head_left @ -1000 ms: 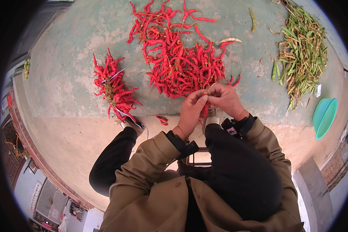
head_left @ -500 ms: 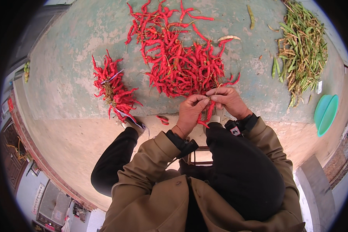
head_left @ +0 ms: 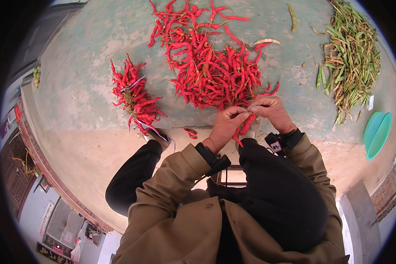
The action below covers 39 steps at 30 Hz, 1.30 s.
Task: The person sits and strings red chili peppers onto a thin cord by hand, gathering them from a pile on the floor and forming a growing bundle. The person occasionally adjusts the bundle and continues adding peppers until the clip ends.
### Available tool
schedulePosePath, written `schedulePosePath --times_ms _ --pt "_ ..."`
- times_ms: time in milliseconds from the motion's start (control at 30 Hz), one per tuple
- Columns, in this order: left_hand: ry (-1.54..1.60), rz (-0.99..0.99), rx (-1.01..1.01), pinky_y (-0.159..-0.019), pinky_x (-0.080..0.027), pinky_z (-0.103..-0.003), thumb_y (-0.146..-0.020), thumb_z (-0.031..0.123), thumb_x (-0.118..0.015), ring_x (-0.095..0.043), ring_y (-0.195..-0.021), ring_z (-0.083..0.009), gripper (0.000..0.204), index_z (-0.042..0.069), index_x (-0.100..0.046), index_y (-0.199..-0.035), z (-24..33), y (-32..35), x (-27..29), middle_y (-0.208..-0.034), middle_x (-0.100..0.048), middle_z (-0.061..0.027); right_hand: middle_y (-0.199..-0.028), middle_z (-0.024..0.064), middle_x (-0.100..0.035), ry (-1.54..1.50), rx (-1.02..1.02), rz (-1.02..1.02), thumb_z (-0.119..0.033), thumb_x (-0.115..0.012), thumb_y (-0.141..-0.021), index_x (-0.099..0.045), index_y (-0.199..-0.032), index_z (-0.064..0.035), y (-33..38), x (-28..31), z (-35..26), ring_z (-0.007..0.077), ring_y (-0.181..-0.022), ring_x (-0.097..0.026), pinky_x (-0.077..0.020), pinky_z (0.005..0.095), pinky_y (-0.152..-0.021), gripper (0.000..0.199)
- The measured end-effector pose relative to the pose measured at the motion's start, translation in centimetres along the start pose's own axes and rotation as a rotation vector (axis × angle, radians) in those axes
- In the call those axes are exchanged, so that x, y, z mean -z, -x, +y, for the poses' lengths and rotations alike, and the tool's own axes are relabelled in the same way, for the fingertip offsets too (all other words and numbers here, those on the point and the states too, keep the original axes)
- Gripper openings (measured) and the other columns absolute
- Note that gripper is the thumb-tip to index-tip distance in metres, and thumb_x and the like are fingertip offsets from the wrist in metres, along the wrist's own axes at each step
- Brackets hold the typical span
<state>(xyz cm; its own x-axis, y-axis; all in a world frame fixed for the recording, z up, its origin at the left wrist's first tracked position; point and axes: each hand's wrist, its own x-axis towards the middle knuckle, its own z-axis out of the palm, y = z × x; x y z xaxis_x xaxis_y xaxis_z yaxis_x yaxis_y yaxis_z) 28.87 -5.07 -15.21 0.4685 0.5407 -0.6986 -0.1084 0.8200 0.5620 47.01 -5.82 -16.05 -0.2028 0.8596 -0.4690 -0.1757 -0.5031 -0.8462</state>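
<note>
My left hand (head_left: 228, 126) and my right hand (head_left: 273, 111) meet at the near edge of a large pile of red chili peppers (head_left: 215, 75). Both are closed in a pinch, thumb against fingers, at the stem ends of a few red chilies (head_left: 247, 125) that hang down between them. The stems themselves are mostly hidden by my fingertips. To the left lies a bundle of chilies (head_left: 138, 103), its stems gathered in the middle, with a pale ribbon (head_left: 134, 84) around it. The ribbon's loose end trails past my left shoe.
Green and brown bean pods (head_left: 354, 61) are heaped at the right, beside a turquoise basin (head_left: 377, 135). A single pod (head_left: 292, 17) lies farther back. A few loose chilies (head_left: 190, 133) rest on the floor below the raised slab's edge (head_left: 92, 129). My knees flank the hands.
The whole view has shifted slightly, so things sit a little farther right. My fingertips have drawn closer together, and the hanging chilies lie closer side by side.
</note>
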Motion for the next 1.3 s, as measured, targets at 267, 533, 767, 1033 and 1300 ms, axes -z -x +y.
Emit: schedulePosePath --times_ms 267,533,767,1033,1300 --pt "-1.211 0.367 -0.811 -0.068 -0.046 -0.034 -0.073 0.009 -0.066 -0.056 -0.077 -0.0242 0.017 0.007 -0.064 -0.089 3.0 -3.1 6.0 -0.083 -0.058 -0.0071 -0.065 -0.0002 -0.057 -0.08 -0.246 -0.009 -0.009 -0.063 -0.081 -0.063 -0.083 -0.0015 -0.2 1.2 -1.5 0.0043 -0.051 -0.051 -0.0393 0.019 -0.045 0.007" --pt "-1.55 0.561 -0.846 -0.07 -0.045 -0.037 -0.072 0.007 -0.062 -0.054 -0.081 -0.0261 0.015 0.008 -0.064 -0.086 3.3 -5.7 7.9 -0.087 -0.058 -0.0059 -0.068 0.0018 -0.059 -0.051 -0.287 -0.02 -0.003 -0.06 -0.081 -0.06 -0.08 -0.0025 0.3 1.3 -1.6 0.0052 -0.053 -0.052 -0.0393 0.0184 -0.047 0.001" --pt "-1.377 0.525 -0.989 -0.071 -0.044 -0.037 -0.07 0.005 -0.064 -0.055 -0.081 -0.0257 0.017 0.008 -0.061 -0.086 5.1 -4.0 7.2 -0.087 -0.06 -0.0062 -0.07 0.0011 -0.06 -0.002 -0.264 0.056 -0.002 -0.062 -0.08 -0.06 -0.081 -0.0012 0.6 1.2 -2.3 0.0052 -0.056 -0.054 -0.0416 0.0185 -0.049 0.002" --pt "-1.117 0.365 -1.074 -0.066 -0.046 -0.035 -0.067 0.001 -0.066 -0.057 -0.075 -0.026 0.021 0.007 -0.059 -0.086 3.9 -0.8 0.8 -0.081 -0.058 -0.0068 -0.069 0.0006 -0.059 -0.029 -0.274 0.059 -0.004 -0.063 -0.08 -0.06 -0.08 -0.0011 0.8 -1.4 -2.0 0.0055 -0.057 -0.054 -0.0431 0.0185 -0.05 0.004" --pt "-1.05 0.246 -0.951 -0.065 -0.046 -0.035 -0.067 -0.002 -0.066 -0.057 -0.074 -0.027 0.021 0.006 -0.059 -0.084 1.4 0.2 0.7 -0.083 -0.059 -0.0083 -0.069 0.0029 -0.06 -0.127 -0.351 0.032 -0.006 -0.063 -0.08 -0.061 -0.081 -0.0001 1.6 -0.3 -0.4 0.0068 -0.057 -0.054 -0.043 0.0197 -0.05 0.006"
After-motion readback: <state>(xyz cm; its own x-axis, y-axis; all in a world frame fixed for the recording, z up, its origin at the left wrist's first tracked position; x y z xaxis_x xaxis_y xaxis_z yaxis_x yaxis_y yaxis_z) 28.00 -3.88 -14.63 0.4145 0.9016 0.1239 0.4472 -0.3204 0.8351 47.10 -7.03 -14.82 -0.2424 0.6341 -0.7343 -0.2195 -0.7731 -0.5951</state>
